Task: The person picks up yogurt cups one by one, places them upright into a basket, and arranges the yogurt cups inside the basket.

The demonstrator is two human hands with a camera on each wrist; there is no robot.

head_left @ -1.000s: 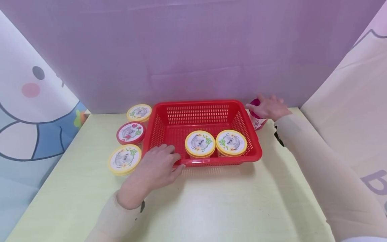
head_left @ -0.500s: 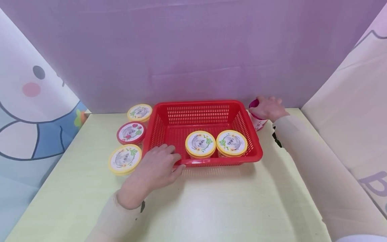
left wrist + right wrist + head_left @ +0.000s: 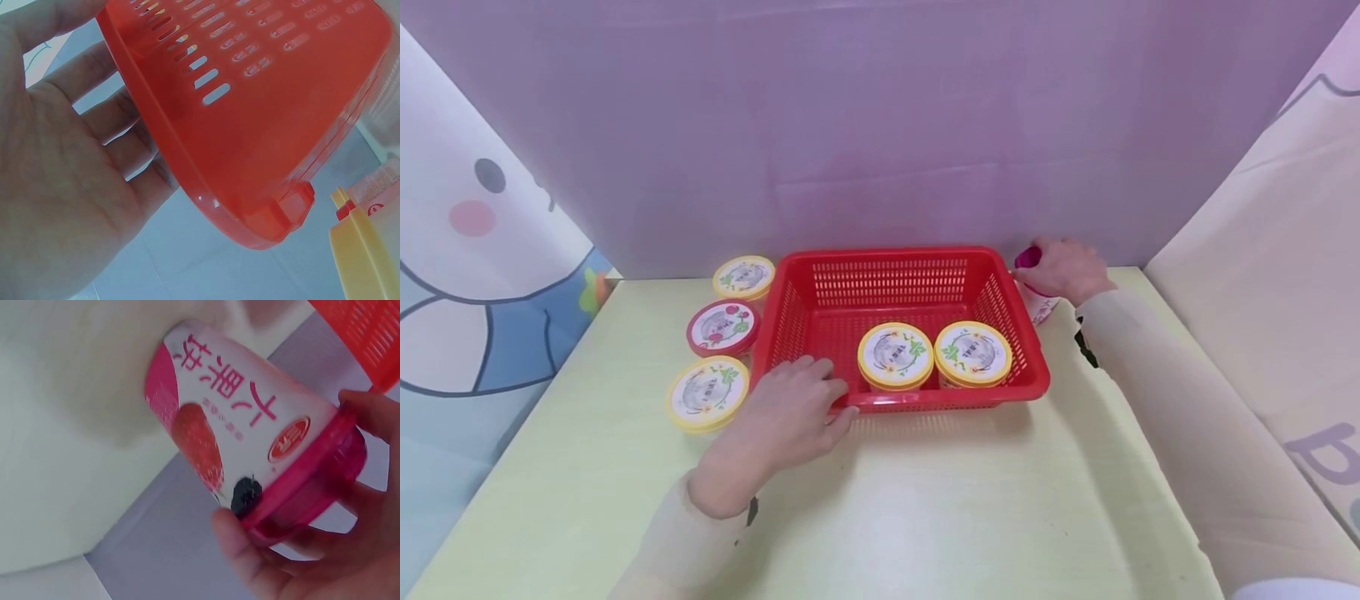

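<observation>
A red plastic basket point(image 3: 887, 312) with slotted walls stands mid-table. My left hand point(image 3: 793, 408) grips its front left rim; in the left wrist view the fingers point(image 3: 103, 112) reach over the edge. Two tubs with yellow-rimmed lids, a left one point(image 3: 896, 357) and a right one point(image 3: 973, 354), stand inside along the front wall. Beyond the basket's right side, my right hand point(image 3: 1063, 267) holds a white and magenta yogurt cup point(image 3: 1041, 307) by its top. The right wrist view shows fruit pictures on this cup point(image 3: 231, 419) and fingers round its magenta lid point(image 3: 312, 481).
Left of the basket stand a far yellow-lidded tub point(image 3: 743, 277), a red-lidded tub point(image 3: 722, 327) and a near yellow-lidded tub point(image 3: 707, 393). A purple cloth point(image 3: 887, 125) hangs behind the pale table point(image 3: 925, 500); printed cloths flank both sides.
My right hand and forearm have shifted very slightly left at the yogurt cup. The left hand keeps its hold on the basket, and the tubs stay where they were.
</observation>
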